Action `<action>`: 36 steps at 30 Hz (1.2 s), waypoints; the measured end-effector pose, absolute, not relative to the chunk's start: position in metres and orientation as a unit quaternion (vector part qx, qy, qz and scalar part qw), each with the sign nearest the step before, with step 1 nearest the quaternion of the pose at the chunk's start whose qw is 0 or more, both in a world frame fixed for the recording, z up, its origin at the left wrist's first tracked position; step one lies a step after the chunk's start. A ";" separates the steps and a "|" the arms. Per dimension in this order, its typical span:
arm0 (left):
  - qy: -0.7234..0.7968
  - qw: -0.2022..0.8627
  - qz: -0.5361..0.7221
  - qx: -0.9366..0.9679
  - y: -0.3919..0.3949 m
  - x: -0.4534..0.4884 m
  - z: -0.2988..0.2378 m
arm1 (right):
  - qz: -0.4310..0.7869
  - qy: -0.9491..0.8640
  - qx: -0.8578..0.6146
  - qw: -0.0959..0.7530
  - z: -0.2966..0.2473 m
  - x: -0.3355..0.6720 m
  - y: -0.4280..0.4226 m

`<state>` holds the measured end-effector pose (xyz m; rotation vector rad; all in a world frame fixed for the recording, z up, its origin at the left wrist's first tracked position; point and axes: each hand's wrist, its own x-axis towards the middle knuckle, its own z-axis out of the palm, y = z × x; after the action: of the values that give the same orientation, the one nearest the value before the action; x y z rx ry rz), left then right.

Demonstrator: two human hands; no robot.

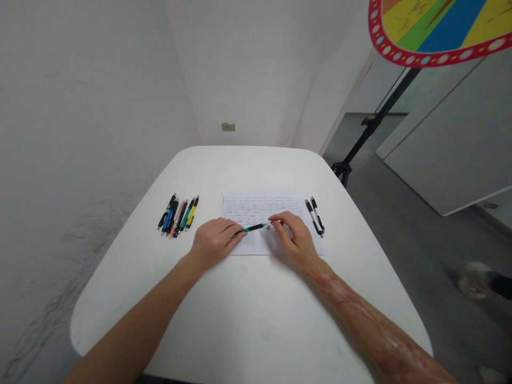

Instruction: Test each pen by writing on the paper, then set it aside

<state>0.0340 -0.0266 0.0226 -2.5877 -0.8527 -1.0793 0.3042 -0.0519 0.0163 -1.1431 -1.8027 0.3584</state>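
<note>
My left hand [216, 240] is closed round a green and black pen [254, 228], which it holds above a sheet of paper [256, 245] covered with lines of writing. The pen's silver end points right, toward my right hand [295, 234]. Thumb and forefinger of that hand are bent close together just off the pen's end. A tiny greyish piece [268, 227] shows by these fingertips, too small to make out. To the right of the paper lie two white and black pens [315, 217], side by side.
Several pens [176, 216] in mixed colours lie in a row at the table's left. The white table [248, 168] has walls behind and at its left. At right stand a colourful wheel [440, 32] on a black stand [364, 136] and a person's shoe [476, 280].
</note>
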 end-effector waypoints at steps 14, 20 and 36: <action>-0.306 0.098 -0.352 -0.879 -0.025 0.034 0.021 | 0.236 -0.683 -0.500 0.478 0.004 0.308 -0.043; -0.299 0.098 -0.352 -0.881 -0.025 0.033 0.021 | 0.286 -0.631 -0.471 0.546 0.005 0.306 -0.044; -0.290 0.104 -0.335 -0.891 -0.025 0.033 0.018 | 0.294 -0.671 -0.443 0.517 0.007 0.304 -0.048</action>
<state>0.0332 -0.0253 0.0185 -2.6262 -0.8555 -0.9865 0.3040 -0.0476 0.0070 -1.0626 -1.6112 0.7045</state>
